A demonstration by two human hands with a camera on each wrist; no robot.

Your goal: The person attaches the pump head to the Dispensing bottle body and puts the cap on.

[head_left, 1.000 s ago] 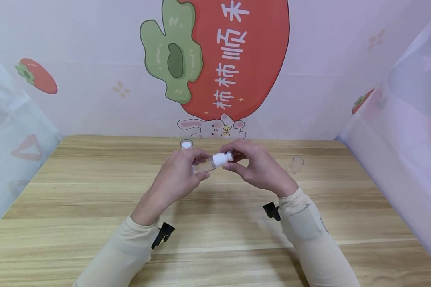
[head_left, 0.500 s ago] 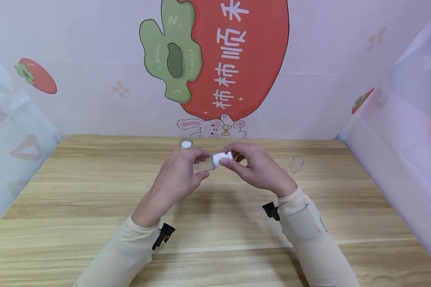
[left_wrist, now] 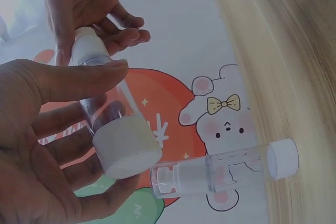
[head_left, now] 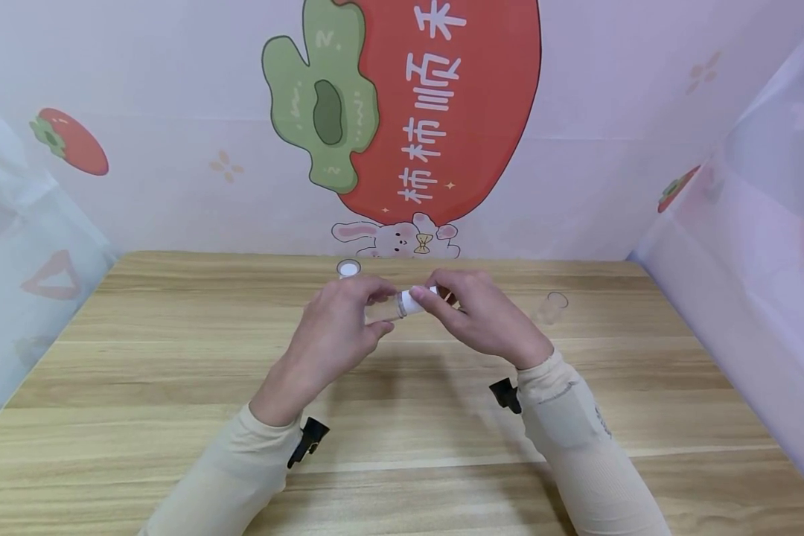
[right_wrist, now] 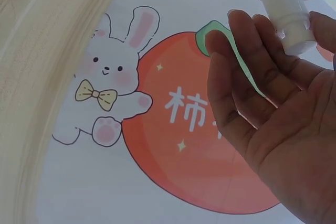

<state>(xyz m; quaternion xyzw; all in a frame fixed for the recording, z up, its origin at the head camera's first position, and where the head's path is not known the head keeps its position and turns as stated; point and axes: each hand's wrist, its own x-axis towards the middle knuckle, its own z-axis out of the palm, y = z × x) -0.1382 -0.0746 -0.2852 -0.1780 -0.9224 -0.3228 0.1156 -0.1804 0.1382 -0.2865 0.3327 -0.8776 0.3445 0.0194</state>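
Observation:
My left hand [head_left: 335, 324] grips a clear pump bottle [left_wrist: 113, 103] round its body, thumb on one side and fingers on the other. The bottle's white base [left_wrist: 128, 148] shows below the thumb in the left wrist view. My right hand [head_left: 485, 313] pinches the white pump head [head_left: 412, 301] between thumb and fingers, just above the clear collar. In the right wrist view the white pump top [right_wrist: 289, 17] sits between that thumb and the fingers. The bottle is tilted above the table, its pump end toward the right.
A similar capped pump bottle [left_wrist: 231, 174] stands near the back of the wooden table [head_left: 174, 357], behind my left hand. To the right of my right hand stands a clear cap [head_left: 552, 307]. A printed cloth [head_left: 187, 149] hangs behind the table.
My right thumb has slid over the pump head, covering more of its white surface, and the fingers have shifted round it. The left hand keeps its grip, nearly still.

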